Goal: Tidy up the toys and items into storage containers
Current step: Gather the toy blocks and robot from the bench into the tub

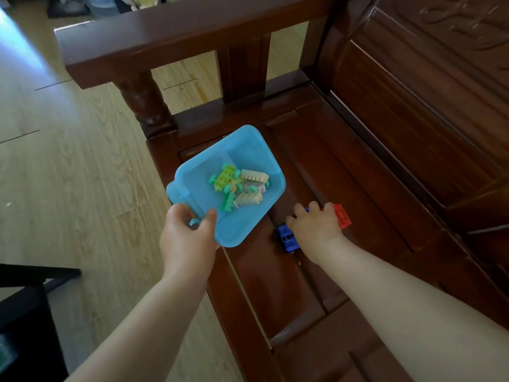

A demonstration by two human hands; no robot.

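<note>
Your left hand [187,238] grips the near edge of the blue tub [249,216], thumb inside and fingers wrapped under the rim, holding it tipped over the front of the wooden bench [275,285]. Your right hand [314,226] lies flat, palm down, on the blue toy car [287,238] and the red block [342,215] on the seat; you cannot tell if the fingers are closed on them. In the tub sits a small pile of green and cream toy bricks [239,186]. Past the tub stands the bench's armrest [170,37], with pale wood floor [68,161] beyond.
</note>
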